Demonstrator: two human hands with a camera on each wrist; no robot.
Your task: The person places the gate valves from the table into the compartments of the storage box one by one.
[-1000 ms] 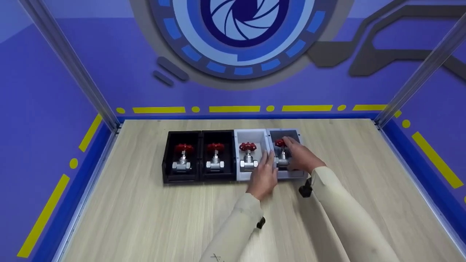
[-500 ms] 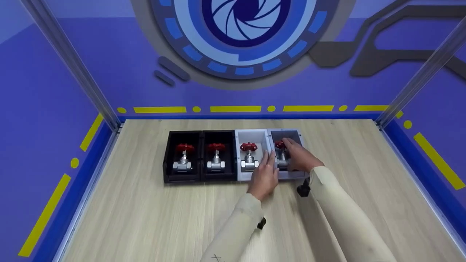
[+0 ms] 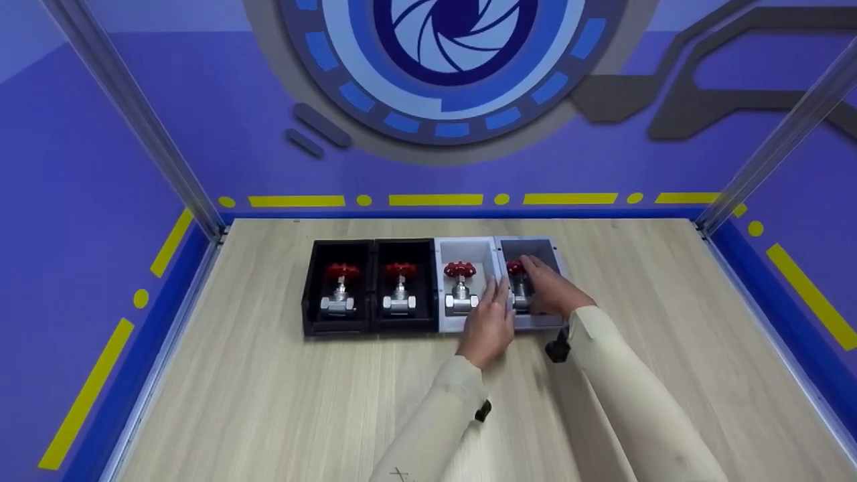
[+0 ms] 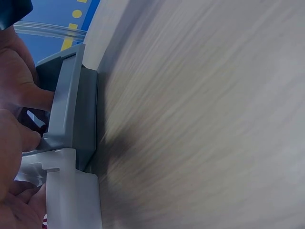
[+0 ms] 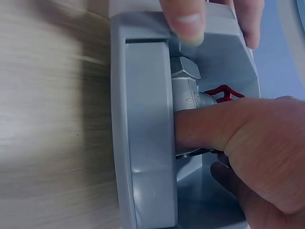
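Inside the grey bin (image 3: 538,249) at the row's right end, my right hand (image 3: 552,291) holds a metal gate valve (image 5: 187,93) with a red handwheel (image 3: 515,267). Its thumb lies across the valve body in the right wrist view, and its fingers are at the wheel. My left hand (image 3: 487,333) straddles the adjoining walls of the grey and white bins. In the left wrist view its thumb (image 4: 29,138) is at the grey bin's corner, and its fingers (image 4: 31,202) are inside the white bin (image 4: 71,195). A second valve (image 3: 460,294) stands in the white bin.
To the left, two black bins (image 3: 309,294) each hold a similar red-wheeled valve (image 3: 340,294). The row of bins stands on a wooden table (image 3: 301,402). Blue panels (image 3: 167,134) with metal posts (image 3: 137,117) enclose the back and sides.
The whole scene has shifted very slightly right in the head view. Both hands keep their places on the bins and valve, with the right fingers at the red wheel throughout.
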